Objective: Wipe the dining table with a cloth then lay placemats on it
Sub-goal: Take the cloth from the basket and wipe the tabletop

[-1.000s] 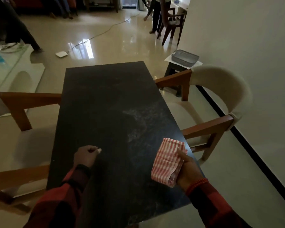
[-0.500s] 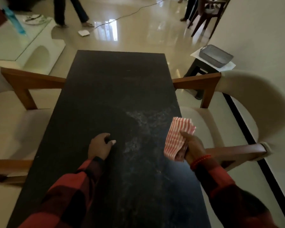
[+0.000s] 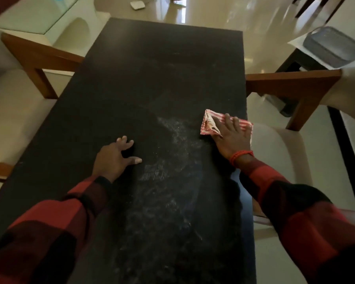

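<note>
Right hand (image 3: 232, 136) presses flat, fingers spread, on the folded red-and-white striped cloth (image 3: 223, 124) at the dark stone surface (image 3: 152, 78) right edge, ready to wipe the dusty smear. Left hand (image 3: 115, 156) spreads fingertips down, likely bracing.

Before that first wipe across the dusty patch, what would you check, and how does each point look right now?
1. Striped cloth flat on the dark table: ok, though one corner is folded up.
2. Right hand pressing on the cloth: ok, its fingers lie straight over it.
3. Left hand bracing on the table, apart from the whitish dust patch: ok.
4. Cloth wholly on the table: not ok, its right end hangs past the edge.
5. Wiping path free of things: ok.
6. Placemats ready nearby: cannot tell, none in view.
</note>
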